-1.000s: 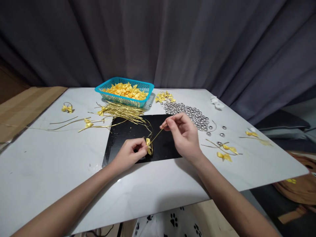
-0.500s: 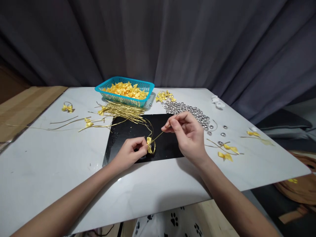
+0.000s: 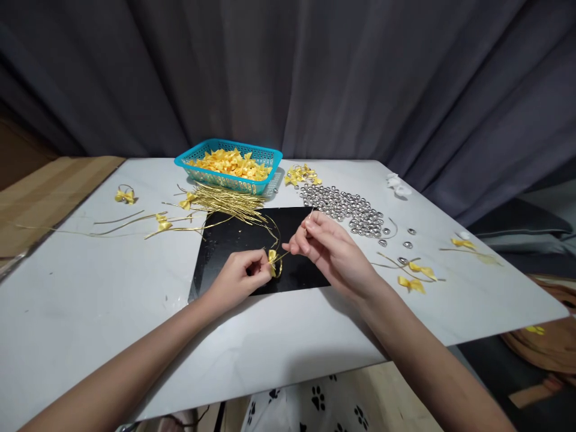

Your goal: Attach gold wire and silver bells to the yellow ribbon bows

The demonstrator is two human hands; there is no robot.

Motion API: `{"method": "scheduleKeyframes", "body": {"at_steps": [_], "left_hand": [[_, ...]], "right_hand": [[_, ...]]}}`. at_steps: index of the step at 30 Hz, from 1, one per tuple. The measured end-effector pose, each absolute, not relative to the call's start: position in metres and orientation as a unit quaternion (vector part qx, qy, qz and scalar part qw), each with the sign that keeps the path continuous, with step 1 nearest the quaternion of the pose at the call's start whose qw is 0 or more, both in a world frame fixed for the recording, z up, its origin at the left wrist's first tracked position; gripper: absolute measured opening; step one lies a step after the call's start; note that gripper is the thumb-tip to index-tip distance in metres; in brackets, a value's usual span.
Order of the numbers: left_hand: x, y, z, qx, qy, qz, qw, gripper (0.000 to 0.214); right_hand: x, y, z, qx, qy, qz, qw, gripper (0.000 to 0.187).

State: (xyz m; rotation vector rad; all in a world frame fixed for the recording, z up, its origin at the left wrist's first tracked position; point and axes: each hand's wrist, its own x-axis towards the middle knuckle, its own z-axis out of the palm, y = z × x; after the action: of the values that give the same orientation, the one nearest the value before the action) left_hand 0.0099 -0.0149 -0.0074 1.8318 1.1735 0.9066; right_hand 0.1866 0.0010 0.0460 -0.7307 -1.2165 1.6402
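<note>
My left hand (image 3: 246,274) pinches a yellow ribbon bow (image 3: 272,263) above a black mat (image 3: 306,276). A loop of gold cord hangs at the bow's right side. From the bow a thin gold cord (image 3: 284,255) runs up to my right hand (image 3: 330,246), whose fingers are closed on it. The cord's tip sticks up above the thumb and forefinger. Beyond the mat's far edge lies a heap of gold cords (image 3: 229,203). My left fingers partly cover the bow.
A blue basket (image 3: 180,161) of yellow bows stands at the back. Right of it are a few finished-looking bows (image 3: 302,175) and a spread of silver beads (image 3: 346,207). Loose bows with cords lie left (image 3: 164,222) and right (image 3: 411,284). A grey curtain (image 3: 234,72) hangs behind the table.
My right hand has drawn a little closer to the bow and turned, with the cord still in its fingers. The left hand holds the bow in nearly the same place.
</note>
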Motion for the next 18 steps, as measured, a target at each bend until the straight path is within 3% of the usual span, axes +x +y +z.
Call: {"method": "scheduleKeyframes", "body": {"at_steps": [10,18], "left_hand": [[0.009,-0.015,-0.006,0.780,0.436,0.354,0.276,0.022],[0.009,-0.015,-0.005,0.781,0.436,0.345,0.283,0.021]], "right_hand": [[0.192,0.010,0.045,-0.322,-0.306,0.761,0.473,0.029],[0.190,0.015,0.047,-0.357,-0.223,0.777,0.469,0.034]]}}
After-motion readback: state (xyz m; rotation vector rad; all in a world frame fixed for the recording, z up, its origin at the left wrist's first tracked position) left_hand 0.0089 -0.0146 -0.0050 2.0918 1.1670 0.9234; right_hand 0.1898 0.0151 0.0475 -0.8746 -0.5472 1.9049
